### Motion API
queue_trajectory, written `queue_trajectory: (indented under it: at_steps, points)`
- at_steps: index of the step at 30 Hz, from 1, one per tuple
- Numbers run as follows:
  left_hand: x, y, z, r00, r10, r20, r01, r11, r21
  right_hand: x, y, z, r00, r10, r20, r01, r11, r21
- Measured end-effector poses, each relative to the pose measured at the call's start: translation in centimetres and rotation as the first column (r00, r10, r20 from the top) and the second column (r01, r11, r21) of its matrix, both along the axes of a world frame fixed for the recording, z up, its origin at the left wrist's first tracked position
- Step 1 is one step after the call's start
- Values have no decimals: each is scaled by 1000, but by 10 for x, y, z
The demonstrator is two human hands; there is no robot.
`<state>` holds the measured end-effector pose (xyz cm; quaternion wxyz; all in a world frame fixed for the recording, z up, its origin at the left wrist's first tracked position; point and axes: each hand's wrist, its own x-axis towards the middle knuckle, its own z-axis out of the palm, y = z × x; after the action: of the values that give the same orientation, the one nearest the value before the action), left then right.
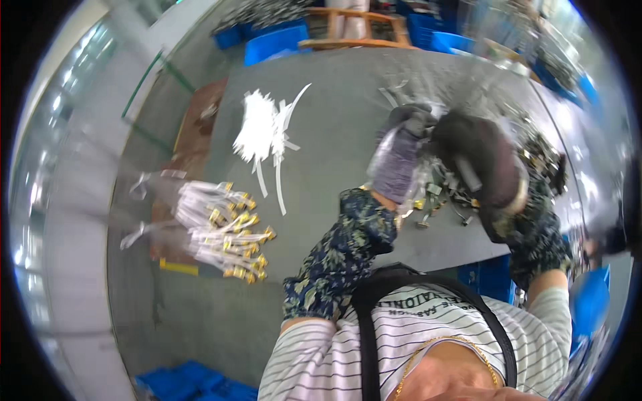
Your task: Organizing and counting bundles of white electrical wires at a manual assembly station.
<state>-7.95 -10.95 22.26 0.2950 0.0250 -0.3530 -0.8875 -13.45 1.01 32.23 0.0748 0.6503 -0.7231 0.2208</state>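
Over the right half of the grey table, my two gloved hands are close together. My left hand, in a grey glove, has its fingers curled in; whatever they hold, if anything, is hidden. Motion smears my right hand, in a dark glove, so its fingers cannot be read. Below and beside them lies a loose pile of small metal parts, some yellowish. White strips are heaped farther left on the table. Bundles of white straps with yellow metal ends lie at the table's left edge.
Blue bins stand beyond the far edge, some heaped with metal parts. A wooden stool or frame is behind the table. More blue bins sit on the floor at lower left. A green rail rises at the left.
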Motion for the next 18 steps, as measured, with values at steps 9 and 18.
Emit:
queue_trajectory:
  at_steps: [9,18]
  points:
    - [32,-20,21,742,426,-518,-652,282,-703,-2,-19,-19,993,-100,-66,88,984,-157]
    - [40,-19,9,912,361,-194,-318,326,-890,-23,3,-5,860,-45,508,87,994,-58]
